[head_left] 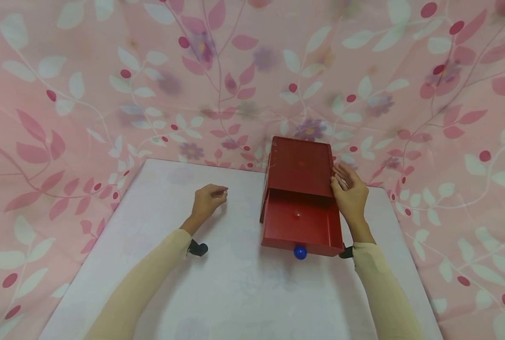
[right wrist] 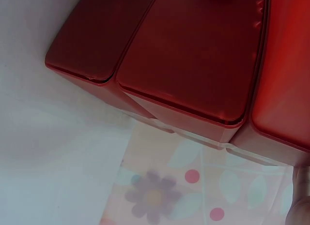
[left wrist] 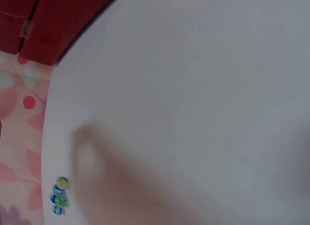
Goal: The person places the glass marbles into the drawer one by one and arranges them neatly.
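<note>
Head view: a boxy red three-section cabinet stands on the pale table, one blue-knobbed drawer pulled out. The right hand, fingers relaxed, is at its side; the left hand curls, its hold unclear. Perhaps five glassy marbles lie near the table's edge.
</note>
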Available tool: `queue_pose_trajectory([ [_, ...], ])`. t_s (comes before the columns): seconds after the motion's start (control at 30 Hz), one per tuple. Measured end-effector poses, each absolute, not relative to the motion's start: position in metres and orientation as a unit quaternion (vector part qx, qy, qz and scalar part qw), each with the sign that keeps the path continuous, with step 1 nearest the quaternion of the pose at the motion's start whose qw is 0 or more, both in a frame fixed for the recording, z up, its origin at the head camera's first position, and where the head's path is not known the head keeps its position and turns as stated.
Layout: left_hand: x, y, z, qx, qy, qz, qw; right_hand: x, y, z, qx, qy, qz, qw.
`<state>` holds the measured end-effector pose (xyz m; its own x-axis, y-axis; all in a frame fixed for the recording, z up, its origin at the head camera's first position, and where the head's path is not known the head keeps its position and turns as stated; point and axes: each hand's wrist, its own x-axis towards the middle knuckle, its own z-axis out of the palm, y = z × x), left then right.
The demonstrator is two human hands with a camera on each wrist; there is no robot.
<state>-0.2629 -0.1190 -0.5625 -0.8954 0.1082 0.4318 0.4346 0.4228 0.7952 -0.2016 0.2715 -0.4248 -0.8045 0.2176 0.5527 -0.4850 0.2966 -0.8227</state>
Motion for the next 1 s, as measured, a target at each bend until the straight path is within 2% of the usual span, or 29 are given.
queue_pose_trajectory([
  [0.5,-0.253,-0.092,-0.528,-0.217,-0.749,-0.604,0.165,-0.201,0.273,-0.427,0.090,-0.743,0.591,0.301],
  [0.77,-0.228,-0.080,-0.479,-0.252,-0.718,-0.628,0.165,-0.202,0.273,-0.428,0.086,-0.739,0.596,0.302],
  [1.0,-0.217,-0.070,-0.457,-0.284,-0.686,-0.649,0.167,-0.202,0.272,-0.428,0.088,-0.742,0.592,0.304],
])
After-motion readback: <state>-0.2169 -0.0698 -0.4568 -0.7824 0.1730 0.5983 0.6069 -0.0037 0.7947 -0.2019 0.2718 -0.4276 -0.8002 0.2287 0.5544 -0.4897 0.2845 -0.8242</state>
